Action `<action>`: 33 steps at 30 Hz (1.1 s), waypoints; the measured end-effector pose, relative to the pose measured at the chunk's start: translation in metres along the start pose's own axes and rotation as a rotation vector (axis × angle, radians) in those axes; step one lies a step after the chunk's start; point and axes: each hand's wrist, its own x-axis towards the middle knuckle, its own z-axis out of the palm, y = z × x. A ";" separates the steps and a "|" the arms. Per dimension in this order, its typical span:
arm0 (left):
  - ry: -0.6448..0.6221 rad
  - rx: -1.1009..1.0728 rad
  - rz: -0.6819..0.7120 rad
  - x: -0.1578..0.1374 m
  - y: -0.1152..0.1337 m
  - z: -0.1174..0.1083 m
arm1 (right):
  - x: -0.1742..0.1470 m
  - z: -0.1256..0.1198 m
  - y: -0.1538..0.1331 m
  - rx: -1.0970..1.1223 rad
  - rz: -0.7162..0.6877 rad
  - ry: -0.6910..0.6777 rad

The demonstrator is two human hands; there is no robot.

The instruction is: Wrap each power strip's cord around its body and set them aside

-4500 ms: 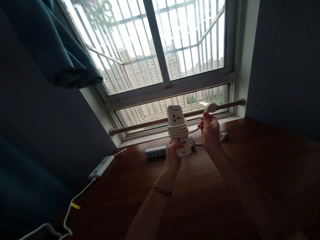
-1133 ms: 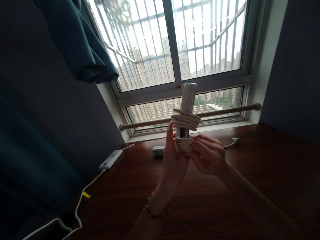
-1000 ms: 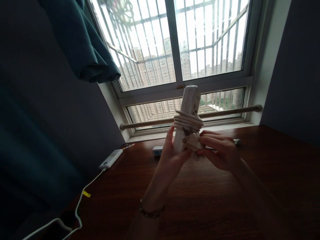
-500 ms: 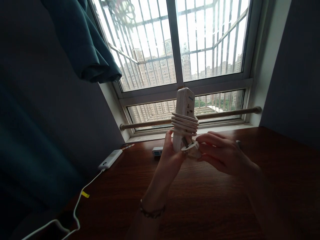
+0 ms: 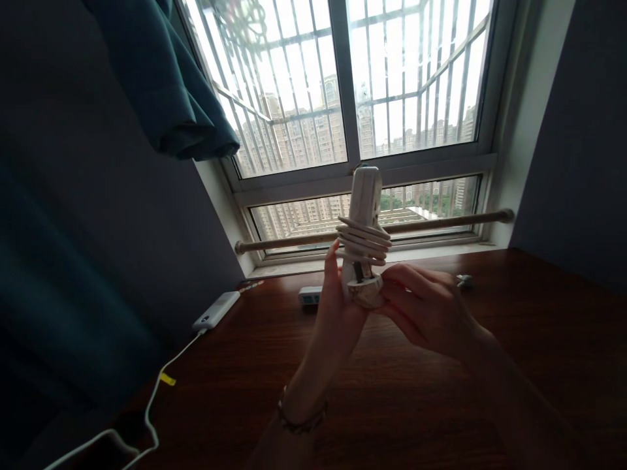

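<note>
Holds the power strip (image 5: 364,196) in the left grip (image 5: 337,310) at the dial's centre, now rolled edge-on. Pinches the plug (image 5: 365,293) in the right grip (image 5: 425,305), with prongs (image 5: 358,271) now swung to twelve, apparently lining them up with the wrapped cord (image 5: 365,241).

Two hands (image 5: 339,320) (image 5: 428,310), two power strips (image 5: 363,196) (image 5: 310,296), two plugs (image 5: 367,294) (image 5: 464,281) — one power bank (image 5: 216,312); one bracelet (image 5: 300,428)

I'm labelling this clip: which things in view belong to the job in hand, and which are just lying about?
Job in hand:
white power strip, in the left hand
cord, wound around it
plug, held by the right hand

Lying about:
blue-and-white strip
white box-shaped device
white cable
second plug
</note>
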 end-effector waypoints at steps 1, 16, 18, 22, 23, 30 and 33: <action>-0.027 -0.009 -0.008 0.000 0.000 0.000 | 0.000 0.000 0.000 0.031 -0.006 -0.016; 0.166 0.378 0.047 -0.001 -0.015 0.000 | -0.002 0.014 -0.011 -0.051 0.137 0.146; 0.239 0.449 0.130 -0.003 -0.018 0.002 | -0.003 0.022 -0.016 -0.091 0.186 0.170; 0.256 0.512 0.214 -0.007 -0.019 0.004 | -0.006 0.033 -0.019 -0.121 0.196 0.239; 0.248 0.529 0.227 -0.008 -0.019 0.004 | -0.006 0.033 -0.018 -0.115 0.190 0.259; 0.281 0.500 0.118 -0.004 -0.011 0.002 | -0.003 0.008 0.009 0.170 0.047 0.036; 0.182 0.324 -0.018 0.001 -0.009 -0.001 | -0.003 0.000 0.016 0.227 0.048 -0.010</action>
